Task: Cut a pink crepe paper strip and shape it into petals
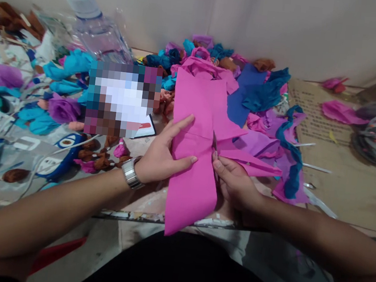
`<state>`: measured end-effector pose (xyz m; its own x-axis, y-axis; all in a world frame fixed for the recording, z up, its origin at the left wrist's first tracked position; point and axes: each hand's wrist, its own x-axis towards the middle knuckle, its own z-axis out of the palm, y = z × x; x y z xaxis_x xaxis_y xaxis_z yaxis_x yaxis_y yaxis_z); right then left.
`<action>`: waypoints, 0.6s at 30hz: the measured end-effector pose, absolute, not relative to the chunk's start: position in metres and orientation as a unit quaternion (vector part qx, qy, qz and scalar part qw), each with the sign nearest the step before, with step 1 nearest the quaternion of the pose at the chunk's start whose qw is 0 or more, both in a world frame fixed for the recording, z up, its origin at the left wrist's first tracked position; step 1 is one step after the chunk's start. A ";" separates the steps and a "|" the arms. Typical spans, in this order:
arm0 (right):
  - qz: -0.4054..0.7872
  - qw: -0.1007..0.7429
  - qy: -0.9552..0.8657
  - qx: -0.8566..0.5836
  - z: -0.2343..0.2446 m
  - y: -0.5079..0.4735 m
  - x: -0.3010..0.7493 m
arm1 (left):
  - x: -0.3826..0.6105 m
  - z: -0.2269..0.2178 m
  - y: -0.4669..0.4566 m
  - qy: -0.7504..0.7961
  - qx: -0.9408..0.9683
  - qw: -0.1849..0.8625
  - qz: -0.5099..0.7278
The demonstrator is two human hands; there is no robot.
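- Left hand (161, 154): spread wide, pressing flat on the paper (189, 191).
- Paper: pink strip on the counter (340, 176), overhanging the near edge. Likely light, soft and tear-prone; hold flat beside the cut.
- Right hand (234, 182): closed on scissors (214, 146), blades in the strip.

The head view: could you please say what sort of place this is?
Likely a paper-flower craft table: heaped crepe paper, a purple paper rose, and scissors in the right hand cutting a pink sheet.

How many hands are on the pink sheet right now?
2: the left hand pressing flat on the pink sheet, the right hand at its right edge, gripping scissors.
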<state>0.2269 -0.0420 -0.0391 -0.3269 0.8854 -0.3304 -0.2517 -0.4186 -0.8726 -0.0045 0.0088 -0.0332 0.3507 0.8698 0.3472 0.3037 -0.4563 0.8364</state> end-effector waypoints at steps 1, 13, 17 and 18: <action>0.726 0.391 -0.372 -0.427 -0.039 -0.042 0.227 | -0.004 -0.033 0.009 0.392 0.747 0.344 0.413; 0.719 0.396 -0.375 -0.431 -0.043 -0.041 0.229 | -0.004 -0.033 0.008 0.382 0.745 0.355 0.416; 0.715 0.406 -0.365 -0.436 -0.042 -0.041 0.227 | -0.004 -0.030 0.008 0.369 0.736 0.385 0.417; 0.713 0.408 -0.364 -0.438 -0.042 -0.041 0.227 | -0.004 -0.030 0.008 0.361 0.737 0.396 0.413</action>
<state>0.2266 -0.0415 -0.0418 -0.2831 0.9014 -0.3277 -0.2637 -0.4016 -0.8770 -0.0037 0.0084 -0.0298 0.3983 0.8590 0.3217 0.2056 -0.4254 0.8813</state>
